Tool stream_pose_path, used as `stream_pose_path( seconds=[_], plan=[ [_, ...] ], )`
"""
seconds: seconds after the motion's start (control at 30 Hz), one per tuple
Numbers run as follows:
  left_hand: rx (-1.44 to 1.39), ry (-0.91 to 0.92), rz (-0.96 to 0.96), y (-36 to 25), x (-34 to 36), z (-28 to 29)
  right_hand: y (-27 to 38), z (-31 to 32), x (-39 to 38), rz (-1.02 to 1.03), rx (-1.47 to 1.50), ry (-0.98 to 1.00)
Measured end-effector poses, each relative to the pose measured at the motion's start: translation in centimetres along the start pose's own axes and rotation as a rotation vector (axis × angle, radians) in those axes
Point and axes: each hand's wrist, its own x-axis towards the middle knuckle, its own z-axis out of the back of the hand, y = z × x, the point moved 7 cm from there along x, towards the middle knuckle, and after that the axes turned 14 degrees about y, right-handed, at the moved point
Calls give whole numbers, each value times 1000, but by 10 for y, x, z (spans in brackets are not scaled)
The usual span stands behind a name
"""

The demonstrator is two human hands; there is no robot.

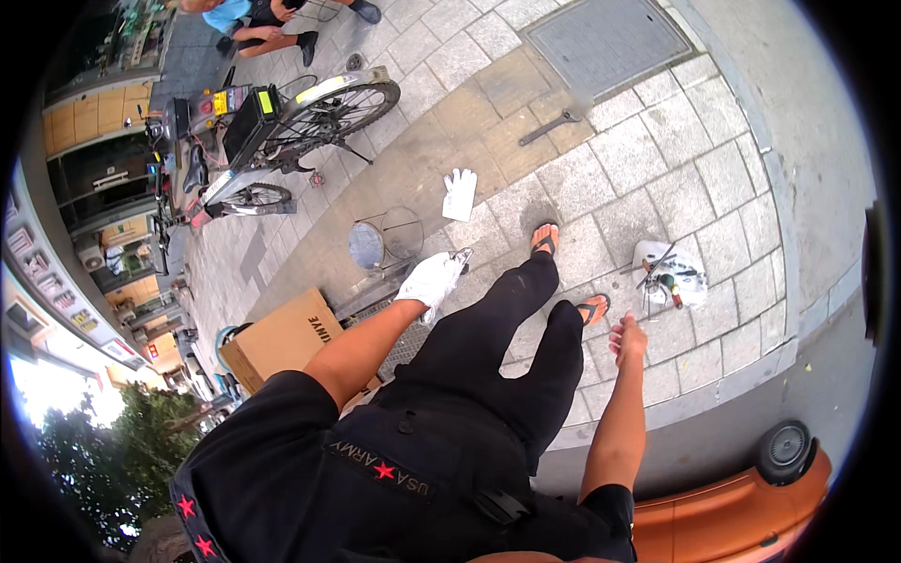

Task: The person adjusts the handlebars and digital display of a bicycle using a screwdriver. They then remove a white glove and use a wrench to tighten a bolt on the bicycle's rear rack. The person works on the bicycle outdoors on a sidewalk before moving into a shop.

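My left hand [427, 281], in a white glove, grips a small shiny metal object [460, 258] I cannot make out clearly. My bare right hand [628, 338] hangs at my right with loosely curled fingers, apparently holding nothing. Just above it on the paving lies a pale bag [694, 286] with several tools on it. A second white glove [459, 197] lies ahead of my feet, and a large dark wrench [542, 133] rests farther up. A small round stool [366, 244] with thin metal legs stands left of the glove.
Parked bicycles [319, 108] stand at upper left, near another person [253, 23] crouching. A cardboard box [272, 347] is beside my left arm. A metal cover [610, 42] is set in the paving. A curb [786, 300] runs at right, with an orange car [732, 516] at lower right.
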Motion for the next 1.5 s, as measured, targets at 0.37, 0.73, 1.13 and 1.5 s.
stream_pose_path(
  seconds=[0.37, 0.73, 1.13, 1.5],
  plan=[
    [-363, -474, 10, 79, 31, 208, 187, -290, -37, 115, -798, 216],
    [-1522, -1145, -1050, 163, 28, 627, 489, -818, -78, 766, -1665, 598],
    [-18, -1379, 73, 152, 91, 737, 519, -1081, -68, 791, -2166, 722],
    [-35, -1141, 194, 137, 90, 758, 508, -1174, -39, 823, -2376, 898]
  ],
)
